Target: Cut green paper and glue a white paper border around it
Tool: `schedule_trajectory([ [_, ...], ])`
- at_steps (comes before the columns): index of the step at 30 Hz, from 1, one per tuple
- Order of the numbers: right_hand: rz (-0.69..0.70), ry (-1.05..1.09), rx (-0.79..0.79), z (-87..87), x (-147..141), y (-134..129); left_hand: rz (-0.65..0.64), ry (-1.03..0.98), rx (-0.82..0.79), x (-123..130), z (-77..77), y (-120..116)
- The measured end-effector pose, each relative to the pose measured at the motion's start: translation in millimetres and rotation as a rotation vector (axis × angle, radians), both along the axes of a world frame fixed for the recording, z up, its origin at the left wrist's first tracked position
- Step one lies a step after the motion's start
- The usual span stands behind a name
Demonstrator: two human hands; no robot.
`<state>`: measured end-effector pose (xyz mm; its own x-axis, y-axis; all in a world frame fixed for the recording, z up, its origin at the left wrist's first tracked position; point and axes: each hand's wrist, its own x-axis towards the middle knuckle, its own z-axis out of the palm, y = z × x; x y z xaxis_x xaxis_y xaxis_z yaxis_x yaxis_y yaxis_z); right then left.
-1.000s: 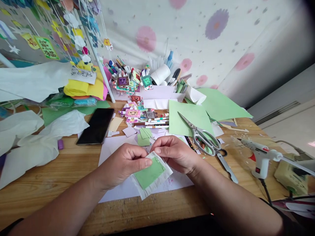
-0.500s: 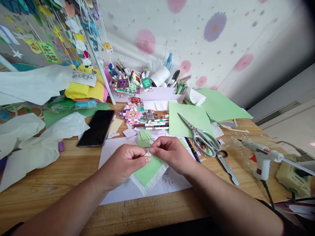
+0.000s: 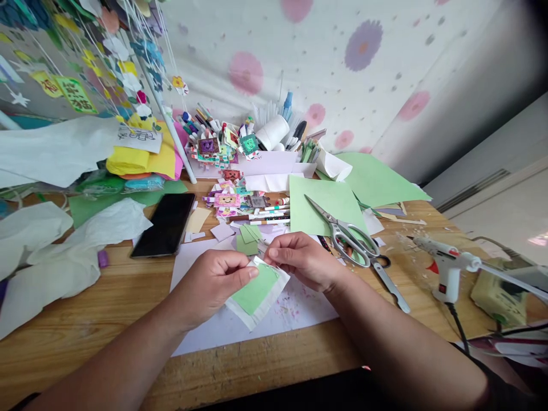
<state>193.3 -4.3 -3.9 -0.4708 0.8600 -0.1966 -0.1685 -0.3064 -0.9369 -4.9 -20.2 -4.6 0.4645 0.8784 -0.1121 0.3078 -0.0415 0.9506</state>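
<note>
In my left hand a small green paper piece is pinched near its upper left corner between thumb and fingers. A white, thin sheet lies under it and sticks out as a border. My right hand is closed in a pinch just beyond the upper right edge of the piece; what its fingertips hold, if anything, is too small to make out. Small green paper cuttings lie right behind the hands. Beneath them is a large white sheet with pinkish specks.
Large scissors rest on green paper to the right, beside a folding blade. A hot glue gun stands further right with its cord. At left are a black phone and crumpled white tissue. Pens stand behind.
My right hand has drawn slightly away from my left, uncovering the top corner of the green piece and its white border. The left hand keeps its pinch. The whole view has shifted slightly.
</note>
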Motion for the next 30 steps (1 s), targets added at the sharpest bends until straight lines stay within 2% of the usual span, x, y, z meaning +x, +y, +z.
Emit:
schedule_trajectory([
  [5,0.004,0.004,0.021,-4.0,-4,-2,0.011,0.006,0.022,-1,0.2,0],
  [8,-0.031,-0.060,0.087,-1.6,-6,-3,0.032,0.019,0.027,0,-0.1,0],
  [11,-0.061,-0.245,0.250,2.5,-7,-4,0.047,0.030,0.026,2,-0.7,-1],
  [15,-0.124,-0.512,0.548,5.3,-9,-6,0.039,0.010,0.010,3,-0.6,-2],
  [19,-0.113,-0.570,0.652,3.6,-10,-8,-0.001,-0.027,-0.025,3,2.3,0],
  [23,-0.029,-0.512,0.580,2.4,-8,-7,0.107,-0.011,0.051,2,4.7,2],
  [26,0.038,-0.338,0.360,1.4,-3,-2,0.178,0.009,0.089,3,4.8,2],
  [28,0.044,-0.187,0.183,-0.5,1,3,0.211,0.007,0.082,4,5.3,1],
  [30,0.035,-0.097,0.070,-3.1,4,7,0.238,0.011,0.098,4,6.3,1],
])
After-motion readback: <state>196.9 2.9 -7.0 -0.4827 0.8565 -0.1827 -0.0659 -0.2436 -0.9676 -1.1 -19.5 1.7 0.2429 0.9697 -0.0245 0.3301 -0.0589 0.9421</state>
